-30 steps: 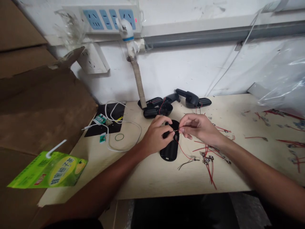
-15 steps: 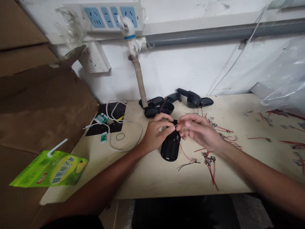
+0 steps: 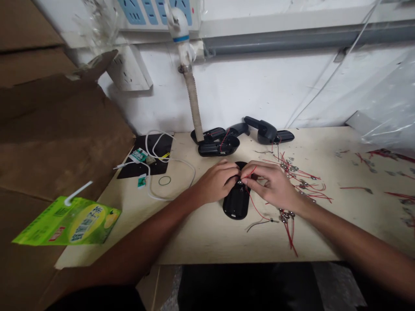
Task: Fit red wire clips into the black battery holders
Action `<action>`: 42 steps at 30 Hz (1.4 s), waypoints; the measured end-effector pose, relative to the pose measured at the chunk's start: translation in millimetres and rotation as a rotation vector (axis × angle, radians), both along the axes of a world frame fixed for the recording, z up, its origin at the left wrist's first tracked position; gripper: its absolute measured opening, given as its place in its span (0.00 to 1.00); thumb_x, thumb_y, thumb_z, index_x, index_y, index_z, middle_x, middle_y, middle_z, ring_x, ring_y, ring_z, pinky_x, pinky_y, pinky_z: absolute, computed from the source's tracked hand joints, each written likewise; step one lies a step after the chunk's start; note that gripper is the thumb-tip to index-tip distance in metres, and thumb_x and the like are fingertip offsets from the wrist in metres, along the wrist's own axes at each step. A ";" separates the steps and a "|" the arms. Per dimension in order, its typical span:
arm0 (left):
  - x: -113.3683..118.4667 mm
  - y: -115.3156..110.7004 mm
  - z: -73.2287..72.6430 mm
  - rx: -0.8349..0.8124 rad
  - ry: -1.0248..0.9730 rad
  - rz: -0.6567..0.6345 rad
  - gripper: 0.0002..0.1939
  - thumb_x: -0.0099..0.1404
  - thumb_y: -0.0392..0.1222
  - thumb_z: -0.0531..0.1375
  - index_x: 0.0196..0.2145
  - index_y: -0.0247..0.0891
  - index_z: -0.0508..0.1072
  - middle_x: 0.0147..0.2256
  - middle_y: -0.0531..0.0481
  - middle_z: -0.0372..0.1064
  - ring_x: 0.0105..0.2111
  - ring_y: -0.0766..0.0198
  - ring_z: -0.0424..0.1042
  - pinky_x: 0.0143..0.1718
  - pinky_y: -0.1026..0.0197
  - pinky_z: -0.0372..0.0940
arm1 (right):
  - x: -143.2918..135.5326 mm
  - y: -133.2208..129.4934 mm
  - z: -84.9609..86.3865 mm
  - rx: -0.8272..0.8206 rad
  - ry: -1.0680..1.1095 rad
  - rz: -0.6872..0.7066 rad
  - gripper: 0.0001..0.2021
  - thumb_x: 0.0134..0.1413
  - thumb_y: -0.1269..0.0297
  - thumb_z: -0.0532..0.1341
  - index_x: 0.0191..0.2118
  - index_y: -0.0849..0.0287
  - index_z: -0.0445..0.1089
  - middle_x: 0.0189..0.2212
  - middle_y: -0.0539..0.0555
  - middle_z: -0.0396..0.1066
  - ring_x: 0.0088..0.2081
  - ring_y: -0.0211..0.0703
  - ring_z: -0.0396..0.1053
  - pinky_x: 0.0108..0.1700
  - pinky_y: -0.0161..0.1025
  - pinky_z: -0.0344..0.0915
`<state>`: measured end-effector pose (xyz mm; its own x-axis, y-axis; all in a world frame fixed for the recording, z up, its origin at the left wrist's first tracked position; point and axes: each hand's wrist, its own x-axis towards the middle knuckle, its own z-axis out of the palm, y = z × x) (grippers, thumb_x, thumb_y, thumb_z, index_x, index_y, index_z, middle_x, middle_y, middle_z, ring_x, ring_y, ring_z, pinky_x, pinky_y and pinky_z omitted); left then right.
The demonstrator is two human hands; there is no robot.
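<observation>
A black, rounded plastic battery housing (image 3: 235, 204) lies on the table in front of me, with small metal contacts near its middle. My left hand (image 3: 218, 182) is closed at the housing's upper left side, its fingertips partly hidden. From the other side, my right hand (image 3: 269, 180) pinches a short red wire (image 3: 250, 172) over the upper part of the housing. Another red wire (image 3: 256, 206) runs from the housing to a small part with a dark lead on the table. Just right of it lies a bunch of metal contact tabs with red wires (image 3: 287, 216).
More black housings (image 3: 218, 147) and a black handled casing (image 3: 267, 131) stand by the wall. Loose wired tabs (image 3: 303, 183) spread to the right. At left are a white cable (image 3: 171, 199), a green drink pouch (image 3: 69, 222) and a cardboard box (image 3: 65, 142). A corrugated hose (image 3: 193, 106) hangs down.
Both hands have come down closer to the housing. A red wire now shows upright from my right fingers, where a small metal piece was held between both hands. The view has shifted slightly.
</observation>
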<state>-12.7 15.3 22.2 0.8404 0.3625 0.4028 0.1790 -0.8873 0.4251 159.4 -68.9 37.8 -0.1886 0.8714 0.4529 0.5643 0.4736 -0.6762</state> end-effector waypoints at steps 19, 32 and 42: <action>-3.5 -1.8 0.6 0.223 0.202 0.046 0.12 0.67 0.35 0.51 0.29 0.35 0.73 0.31 0.51 0.67 0.29 0.67 0.66 0.30 0.63 0.59 | -0.6 1.3 -8.9 0.101 -0.110 0.172 0.04 0.57 0.74 0.58 0.34 0.59 0.68 0.32 0.54 0.70 0.34 0.40 0.67 0.37 0.39 0.65; -0.6 -0.8 -3.0 0.081 -0.197 0.140 0.19 0.58 0.28 0.56 0.48 0.38 0.66 0.50 0.43 0.62 0.49 0.60 0.67 0.49 0.57 0.66 | -4.2 -0.1 -9.4 0.163 -0.201 0.178 0.03 0.59 0.72 0.57 0.34 0.60 0.66 0.31 0.55 0.68 0.35 0.42 0.66 0.36 0.40 0.66; 6.9 -4.0 -16.8 -0.147 -0.210 0.111 0.21 0.55 0.23 0.52 0.45 0.38 0.65 0.40 0.48 0.66 0.41 0.63 0.68 0.44 0.59 0.66 | -12.5 -2.0 -12.2 0.172 -0.255 0.184 0.05 0.60 0.72 0.54 0.33 0.62 0.65 0.30 0.57 0.67 0.34 0.44 0.63 0.34 0.41 0.63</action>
